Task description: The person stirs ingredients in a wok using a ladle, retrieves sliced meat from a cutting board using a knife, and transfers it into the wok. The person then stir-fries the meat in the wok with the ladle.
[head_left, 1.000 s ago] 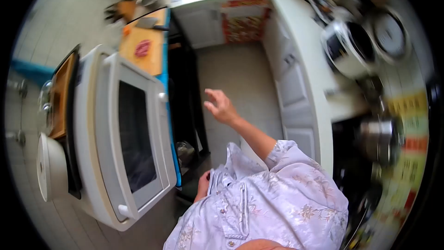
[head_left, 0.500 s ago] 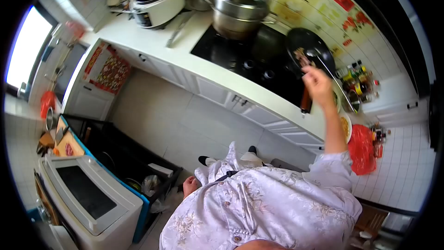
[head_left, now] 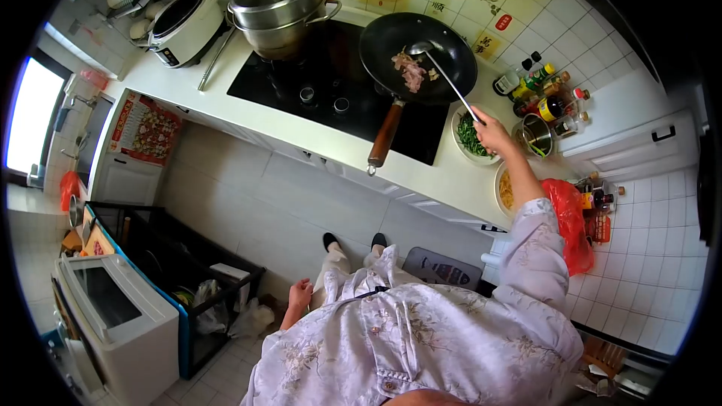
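Observation:
My right hand [head_left: 492, 134] is closed around the handle end of a metal ladle [head_left: 450, 81]. The ladle's bowl rests inside a black wok [head_left: 451, 37], beside pieces of pale pink meat [head_left: 411, 74]. The wok sits on the black stove [head_left: 331, 75], its wooden handle [head_left: 386, 135] pointing toward me over the counter edge. Just beneath my right hand is a bowl of chopped greens [head_left: 468, 135]. Low at my side hangs my left hand [head_left: 301, 295], its fingers loosely bent and nothing visible in them.
A lidded steamer pot [head_left: 278, 11] stands on the stove's left. A rice cooker [head_left: 180, 30] with its lid up is farther left. Sauce bottles [head_left: 545, 86], a metal container [head_left: 535, 134], a yellow-filled bowl [head_left: 505, 188] and a red bag [head_left: 568, 225] line the right side.
My right hand has moved from over the wok to the ladle's handle and taken hold of it. The ladle's bowl now shows by the meat. The view has shifted right.

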`<state>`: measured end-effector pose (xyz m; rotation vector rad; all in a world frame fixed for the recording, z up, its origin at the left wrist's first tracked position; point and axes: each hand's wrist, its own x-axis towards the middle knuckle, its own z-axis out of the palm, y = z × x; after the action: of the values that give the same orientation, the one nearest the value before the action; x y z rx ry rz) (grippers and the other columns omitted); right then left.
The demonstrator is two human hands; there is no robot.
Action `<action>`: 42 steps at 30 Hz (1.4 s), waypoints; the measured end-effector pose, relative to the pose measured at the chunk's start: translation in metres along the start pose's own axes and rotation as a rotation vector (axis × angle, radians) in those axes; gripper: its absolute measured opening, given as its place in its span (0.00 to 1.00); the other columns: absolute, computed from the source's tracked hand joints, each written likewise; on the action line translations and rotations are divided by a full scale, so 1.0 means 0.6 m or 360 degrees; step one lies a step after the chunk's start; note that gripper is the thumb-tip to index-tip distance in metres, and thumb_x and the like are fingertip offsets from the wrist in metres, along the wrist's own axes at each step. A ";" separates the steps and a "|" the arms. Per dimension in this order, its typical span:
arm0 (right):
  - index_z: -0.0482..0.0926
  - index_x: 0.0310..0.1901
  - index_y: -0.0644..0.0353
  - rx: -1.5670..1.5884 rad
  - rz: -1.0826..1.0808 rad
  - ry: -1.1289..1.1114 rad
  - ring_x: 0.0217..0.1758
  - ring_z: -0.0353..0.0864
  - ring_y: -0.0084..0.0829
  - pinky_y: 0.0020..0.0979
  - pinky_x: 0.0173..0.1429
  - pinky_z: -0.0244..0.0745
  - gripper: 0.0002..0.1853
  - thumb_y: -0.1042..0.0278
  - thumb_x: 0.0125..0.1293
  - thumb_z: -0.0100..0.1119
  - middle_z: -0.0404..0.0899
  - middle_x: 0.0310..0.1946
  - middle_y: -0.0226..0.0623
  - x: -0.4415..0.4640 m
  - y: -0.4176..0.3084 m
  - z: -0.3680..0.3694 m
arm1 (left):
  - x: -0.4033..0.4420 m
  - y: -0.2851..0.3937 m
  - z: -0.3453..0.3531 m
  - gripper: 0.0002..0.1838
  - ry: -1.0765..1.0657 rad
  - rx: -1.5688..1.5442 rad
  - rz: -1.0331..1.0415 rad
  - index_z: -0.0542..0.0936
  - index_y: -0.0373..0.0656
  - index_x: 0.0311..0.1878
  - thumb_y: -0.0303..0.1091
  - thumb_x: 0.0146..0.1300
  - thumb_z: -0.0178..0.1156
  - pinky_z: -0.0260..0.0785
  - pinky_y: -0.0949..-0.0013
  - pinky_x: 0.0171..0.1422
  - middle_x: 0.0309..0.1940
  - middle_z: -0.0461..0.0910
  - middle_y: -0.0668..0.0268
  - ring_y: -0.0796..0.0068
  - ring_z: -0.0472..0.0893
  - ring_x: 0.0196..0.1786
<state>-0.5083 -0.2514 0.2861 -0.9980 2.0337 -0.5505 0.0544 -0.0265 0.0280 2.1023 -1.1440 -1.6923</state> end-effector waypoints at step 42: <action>0.69 0.53 0.40 -0.1242 -0.0444 0.0352 0.44 0.73 0.46 0.38 0.47 0.68 0.19 0.68 0.60 0.43 0.74 0.42 0.47 -0.141 -0.027 -0.102 | 0.049 -0.053 -0.052 0.14 -0.0072 0.0006 -0.0135 0.75 0.30 0.41 0.29 0.53 0.53 0.68 0.73 0.24 0.21 0.76 0.63 0.75 0.75 0.22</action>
<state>-0.5178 -0.1908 0.3724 -1.7564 2.3734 0.0309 0.0972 -0.0342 -0.0028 2.1541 -1.0856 -1.7844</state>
